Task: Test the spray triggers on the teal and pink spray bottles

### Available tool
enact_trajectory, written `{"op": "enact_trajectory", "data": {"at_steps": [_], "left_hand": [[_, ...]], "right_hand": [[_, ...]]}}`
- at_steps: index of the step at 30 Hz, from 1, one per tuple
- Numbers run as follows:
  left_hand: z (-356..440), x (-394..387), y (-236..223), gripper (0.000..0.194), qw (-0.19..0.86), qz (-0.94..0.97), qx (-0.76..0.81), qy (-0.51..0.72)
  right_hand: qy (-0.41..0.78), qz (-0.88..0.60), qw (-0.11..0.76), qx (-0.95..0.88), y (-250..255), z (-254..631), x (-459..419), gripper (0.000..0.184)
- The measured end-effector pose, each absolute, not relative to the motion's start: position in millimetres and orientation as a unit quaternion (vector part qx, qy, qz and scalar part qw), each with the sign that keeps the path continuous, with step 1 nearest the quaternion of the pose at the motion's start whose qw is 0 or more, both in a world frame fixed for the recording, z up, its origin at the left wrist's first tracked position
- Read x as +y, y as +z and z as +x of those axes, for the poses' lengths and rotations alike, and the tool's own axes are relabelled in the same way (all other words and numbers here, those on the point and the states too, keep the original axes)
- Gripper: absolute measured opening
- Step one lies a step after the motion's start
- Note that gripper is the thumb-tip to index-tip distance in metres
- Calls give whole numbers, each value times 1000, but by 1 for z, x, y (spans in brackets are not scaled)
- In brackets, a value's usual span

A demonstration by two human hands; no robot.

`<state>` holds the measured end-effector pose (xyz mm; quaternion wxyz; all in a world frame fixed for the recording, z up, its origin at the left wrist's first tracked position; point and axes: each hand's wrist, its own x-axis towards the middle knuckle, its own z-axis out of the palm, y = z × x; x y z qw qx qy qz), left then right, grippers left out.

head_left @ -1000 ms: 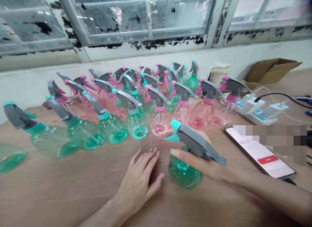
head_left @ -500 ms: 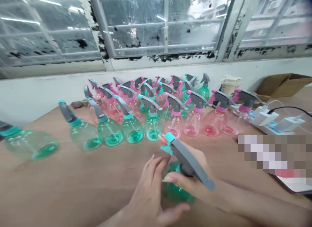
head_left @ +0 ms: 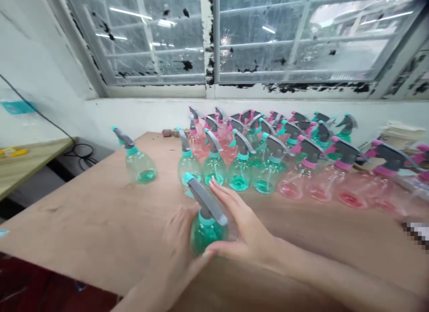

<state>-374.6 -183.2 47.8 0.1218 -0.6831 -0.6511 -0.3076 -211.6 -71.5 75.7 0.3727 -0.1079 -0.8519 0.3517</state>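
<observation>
A green spray bottle [head_left: 208, 234] with a grey and turquoise trigger head stands upright between my hands, its nozzle toward the far left. My left hand [head_left: 177, 240], smeared by motion, curves round the left side of its body, with the thumb low in front. On the other side, my right hand [head_left: 246, 229] cups the bottle, fingers reaching up behind the trigger head and thumb against the lower body. Just beyond stands a row of similar green bottles [head_left: 238, 175]. One green bottle [head_left: 140, 166] is set apart to the left.
Bottles with pink collars [head_left: 350, 189] continue the row to the right, with more bottles packed behind. A lidded cup [head_left: 402, 135] is at the back right. The wooden table [head_left: 100, 222] ends at a left edge; beyond are another table [head_left: 40, 162] and a black cable [head_left: 82, 155].
The view has swung left. The green spray bottle has shifted left along the row, from near the pink bottles to before the green ones. My left hand has come against it.
</observation>
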Motion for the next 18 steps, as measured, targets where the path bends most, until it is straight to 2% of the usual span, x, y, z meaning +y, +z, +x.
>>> {"op": "enact_trajectory", "data": {"at_steps": [2, 5, 11, 14, 18], "left_hand": [[-408, -186, 50, 59, 154, -641, -677, -327], [-460, -180, 61, 61, 214, -578, -722, -314], [-523, -154, 81, 59, 126, -568, -769, -265], [-529, -143, 88, 58, 161, -565, -778, -224], [-527, -129, 99, 51, 222, -545, -786, -189]], "right_hand": [[343, -127, 324, -872, 73, -212, -73, 88], [348, -176, 279, -878, 72, -213, -70, 66], [349, -244, 286, -858, 84, -237, -53, 34], [300, -264, 309, -863, 92, -257, -41, 29], [268, -301, 334, -852, 96, -289, -25, 42]]}}
